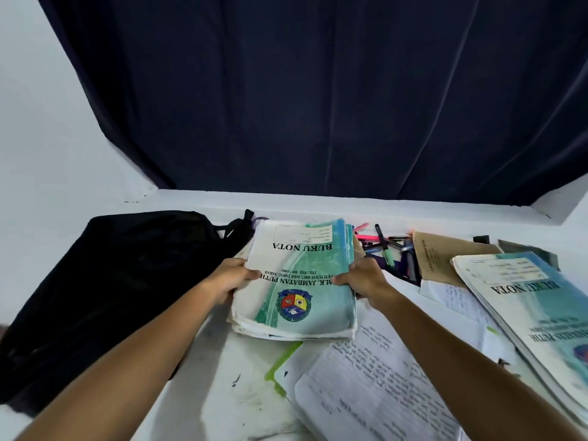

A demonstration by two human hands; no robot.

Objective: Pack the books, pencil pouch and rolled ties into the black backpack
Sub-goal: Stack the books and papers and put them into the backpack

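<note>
Both hands grip one stack of books (299,281) at the centre of the frame, held just above the white table (203,386). The left hand (227,281) clasps the stack's left edge with its thumb on the top cover, and the right hand (362,281) clasps the right edge in the same way, thumb on top and fingers curled under. The top cover is teal and white, reads "BUKU NOTA" upside down and carries a round crest. The black backpack (105,297) lies flat at the left of the frame, just beside the stack, its straps (237,227) reaching toward the stack's upper left corner. Behind the right hand, at centre right, a scatter of pens (386,246) lies on the table. To the right of them lies a brown book (445,259), and a second stack of books (534,307) with the same teal cover runs down the right edge. Handwritten pages (375,386) are spread at lower centre, under the right forearm. A dark curtain (318,90) fills the top of the frame.
</note>
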